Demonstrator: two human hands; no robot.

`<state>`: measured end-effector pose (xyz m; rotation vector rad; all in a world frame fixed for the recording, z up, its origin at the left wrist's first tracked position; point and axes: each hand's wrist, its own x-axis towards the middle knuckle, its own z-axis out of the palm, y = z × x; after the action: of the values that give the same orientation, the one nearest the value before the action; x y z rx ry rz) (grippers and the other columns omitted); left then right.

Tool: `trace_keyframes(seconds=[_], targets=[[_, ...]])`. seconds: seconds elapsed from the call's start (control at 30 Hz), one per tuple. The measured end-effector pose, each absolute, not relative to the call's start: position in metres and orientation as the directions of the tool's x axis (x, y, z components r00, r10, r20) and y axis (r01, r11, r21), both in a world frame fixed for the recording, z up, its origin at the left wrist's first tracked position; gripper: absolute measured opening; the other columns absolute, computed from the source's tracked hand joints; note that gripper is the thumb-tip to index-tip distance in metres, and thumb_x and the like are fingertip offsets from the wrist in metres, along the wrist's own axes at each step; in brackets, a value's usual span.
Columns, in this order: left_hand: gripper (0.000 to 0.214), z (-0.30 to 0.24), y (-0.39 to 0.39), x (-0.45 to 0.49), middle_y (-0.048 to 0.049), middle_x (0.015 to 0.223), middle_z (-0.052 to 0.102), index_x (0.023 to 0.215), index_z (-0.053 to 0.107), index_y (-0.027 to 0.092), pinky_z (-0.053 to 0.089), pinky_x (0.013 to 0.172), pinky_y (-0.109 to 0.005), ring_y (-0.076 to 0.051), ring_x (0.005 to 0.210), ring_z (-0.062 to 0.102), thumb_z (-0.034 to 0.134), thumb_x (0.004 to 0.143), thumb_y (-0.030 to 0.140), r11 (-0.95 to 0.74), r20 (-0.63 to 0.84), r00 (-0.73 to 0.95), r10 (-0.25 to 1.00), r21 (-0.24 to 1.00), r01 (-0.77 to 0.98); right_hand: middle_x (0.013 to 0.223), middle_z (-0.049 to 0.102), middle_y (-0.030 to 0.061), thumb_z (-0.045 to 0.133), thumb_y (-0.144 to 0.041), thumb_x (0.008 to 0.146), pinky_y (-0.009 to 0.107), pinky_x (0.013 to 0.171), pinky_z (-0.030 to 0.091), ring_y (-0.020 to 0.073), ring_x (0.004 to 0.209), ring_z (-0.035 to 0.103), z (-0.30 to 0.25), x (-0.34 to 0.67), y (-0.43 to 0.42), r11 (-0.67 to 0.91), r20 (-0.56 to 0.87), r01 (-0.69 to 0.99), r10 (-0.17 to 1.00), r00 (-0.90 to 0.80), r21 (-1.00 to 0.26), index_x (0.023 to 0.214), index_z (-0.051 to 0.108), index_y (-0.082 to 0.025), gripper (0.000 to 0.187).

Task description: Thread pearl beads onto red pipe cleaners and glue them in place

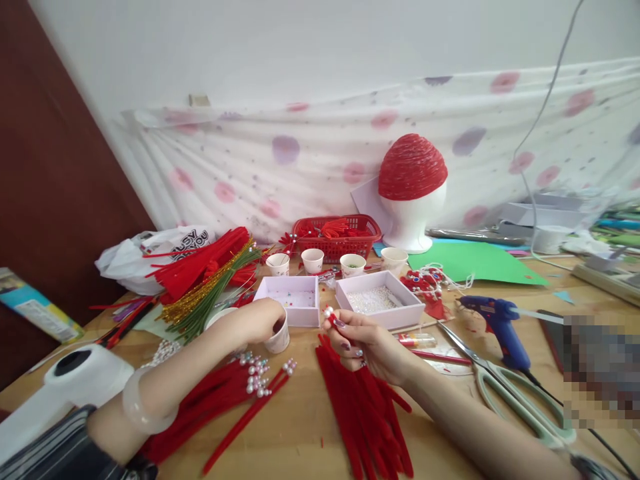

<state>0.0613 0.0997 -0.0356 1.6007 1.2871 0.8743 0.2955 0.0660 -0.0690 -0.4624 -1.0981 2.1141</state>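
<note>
My left hand (260, 320) reaches into a paper cup (278, 339), its fingertips hidden by the cup, so their closure cannot be told. Between thumb and fingers, my right hand (357, 337) pinches a red pipe cleaner (330, 323) whose tip carries white pearl beads. Directly below lies a bundle of plain red pipe cleaners (357, 420). Under and beside my left forearm, another bundle of red pipe cleaners (205, 407) has pearl-beaded ends, with a couple more beaded ones (250, 417) lying apart.
Two white boxes (310, 313) stand ahead, one holding small beads (375, 299). Behind are several paper cups, a red basket (365, 248) and a foam head (410, 217) wrapped in red. At right lie scissors (493, 380) and a blue glue gun (500, 327); gold and green stems (207, 293) lie left.
</note>
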Motion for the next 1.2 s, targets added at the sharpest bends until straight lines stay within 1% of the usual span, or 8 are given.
trace_keyframes(seconds=[0.13, 0.3, 0.53, 0.63, 0.7, 0.8, 0.97, 1.2], targets=[[0.024, -0.038, 0.107, 0.063, 0.0063, 0.032, 0.044, 0.034, 0.054, 0.02, 0.024, 0.045, -0.026, -0.011, 0.037, 0.036, 0.059, 0.04, -0.002, -0.138, -0.118, 0.369, 0.922, 0.791, 0.597, 0.058, 0.046, -0.0063, 0.073, -0.026, 0.079, 0.02, 0.043, 0.012, 0.0044, 0.045, 0.02, -0.07, 0.298, 0.064, -0.4, 0.005, -0.41, 0.711, -0.703, -0.82, 0.088, 0.062, -0.014, 0.018], [0.019, -0.029, 0.107, 0.065, 0.0065, 0.032, 0.042, 0.035, 0.056, 0.02, 0.023, 0.045, -0.025, -0.011, 0.039, 0.038, 0.057, 0.043, 0.003, -0.188, -0.17, 0.408, 0.897, 0.689, 0.7, 0.059, 0.048, -0.0055, 0.072, -0.027, 0.077, 0.021, 0.043, 0.013, 0.0047, 0.045, 0.023, -0.074, 0.299, 0.064, -0.402, 0.009, -0.399, 0.695, -0.719, -0.824, 0.088, 0.062, -0.014, 0.02], [0.012, 0.007, 0.095, 0.055, -0.0008, 0.058, 0.07, 0.057, 0.073, 0.02, 0.042, 0.057, -0.023, -0.017, 0.058, 0.06, 0.066, 0.057, 0.009, -0.184, -0.087, 0.357, 0.93, 0.73, 0.658, 0.056, 0.048, -0.0072, 0.074, -0.035, 0.078, 0.02, 0.042, 0.014, 0.0041, 0.043, 0.024, -0.078, 0.295, 0.064, -0.311, 0.053, -0.421, 0.749, -0.661, -0.852, 0.087, 0.061, -0.015, 0.025], [0.012, 0.012, 0.074, 0.057, -0.0049, 0.077, 0.075, 0.082, 0.075, 0.018, 0.051, 0.061, -0.023, -0.015, 0.065, 0.065, 0.067, 0.073, 0.018, -0.109, -0.028, 0.257, 0.966, 0.857, 0.504, 0.053, 0.049, -0.0079, 0.074, -0.039, 0.08, 0.019, 0.041, 0.016, 0.0038, 0.042, 0.028, -0.074, 0.294, 0.06, -0.215, 0.084, -0.41, 0.796, -0.599, -0.886, 0.082, 0.058, -0.016, 0.028], [0.011, 0.007, 0.057, 0.066, -0.0062, 0.08, 0.074, 0.087, 0.073, 0.015, 0.052, 0.059, -0.02, -0.012, 0.063, 0.065, 0.069, 0.076, 0.014, 0.07, -0.082, 0.161, 0.984, 0.994, 0.081, 0.051, 0.049, -0.0085, 0.073, -0.042, 0.081, 0.019, 0.04, 0.017, 0.0036, 0.04, 0.029, -0.07, 0.294, 0.056, -0.165, 0.09, -0.368, 0.806, -0.585, -0.915, 0.08, 0.057, -0.017, 0.031], [0.008, -0.009, 0.04, 0.086, -0.0059, 0.076, 0.067, 0.082, 0.07, 0.009, 0.051, 0.056, -0.014, -0.007, 0.059, 0.062, 0.063, 0.083, 0.004, 0.328, -0.262, 0.224, 0.939, 0.879, -0.347, 0.047, 0.047, -0.0094, 0.072, -0.045, 0.08, 0.019, 0.038, 0.016, 0.0036, 0.038, 0.026, -0.064, 0.296, 0.049, -0.144, 0.097, -0.34, 0.795, -0.599, -0.929, 0.076, 0.056, -0.017, 0.032], [0.021, -0.035, 0.042, 0.111, 0.0007, 0.065, 0.051, 0.079, 0.063, 0.008, 0.032, 0.038, -0.01, -0.001, 0.043, 0.043, 0.049, 0.095, 0.011, 0.401, -0.287, 0.312, 0.906, 0.821, -0.406, 0.045, 0.045, -0.01, 0.07, -0.043, 0.08, 0.019, 0.036, 0.013, 0.0032, 0.036, 0.022, -0.063, 0.299, 0.046, -0.158, 0.082, -0.324, 0.782, -0.618, -0.933, 0.077, 0.057, -0.017, 0.03], [0.031, -0.049, 0.042, 0.109, 0.0103, 0.054, 0.032, 0.071, 0.051, 0.016, 0.02, 0.036, -0.01, -0.001, 0.04, 0.016, 0.068, 0.086, 0.036, 0.385, -0.217, 0.461, 0.861, 0.87, -0.309, 0.044, 0.045, -0.0108, 0.069, -0.049, 0.079, 0.018, 0.034, 0.013, 0.0025, 0.034, 0.021, -0.063, 0.3, 0.052, -0.136, 0.052, -0.256, 0.789, -0.612, -0.957, 0.078, 0.057, -0.017, 0.034]])
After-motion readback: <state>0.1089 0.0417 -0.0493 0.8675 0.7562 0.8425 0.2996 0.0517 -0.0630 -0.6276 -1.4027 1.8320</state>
